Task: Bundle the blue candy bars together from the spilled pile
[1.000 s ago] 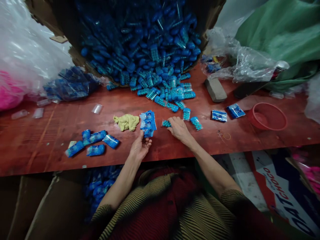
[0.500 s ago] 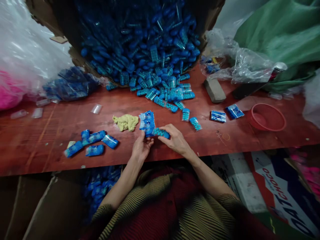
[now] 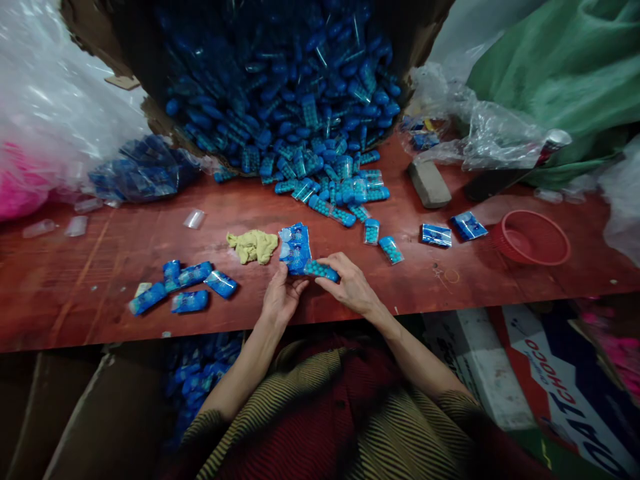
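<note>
My left hand (image 3: 285,293) pinches the near edge of a small stack of printed blue wrappers (image 3: 295,248) between thumb and fingers. Between the thumb and fingers of my right hand (image 3: 349,283) is a small clear candy container (image 3: 321,269) with blue-green balls inside. The container's left end meets the near right corner of the wrappers. Two similar containers (image 3: 391,249) lie on the table beyond my right hand. Left of my left hand rest several wrapped blue packs (image 3: 191,301).
A cardboard box (image 3: 425,27) spills a large heap of filled containers (image 3: 305,153) onto the red table (image 3: 270,307). A yellow-green lump (image 3: 253,246) lies left of the wrappers. Rightward are a grey block (image 3: 429,184), two blue packs (image 3: 469,226) and a red basket (image 3: 533,259).
My right hand has picked up the container from the table and brought it left and nearer, against the wrappers. My left hand keeps hold of the wrappers, almost in place.
</note>
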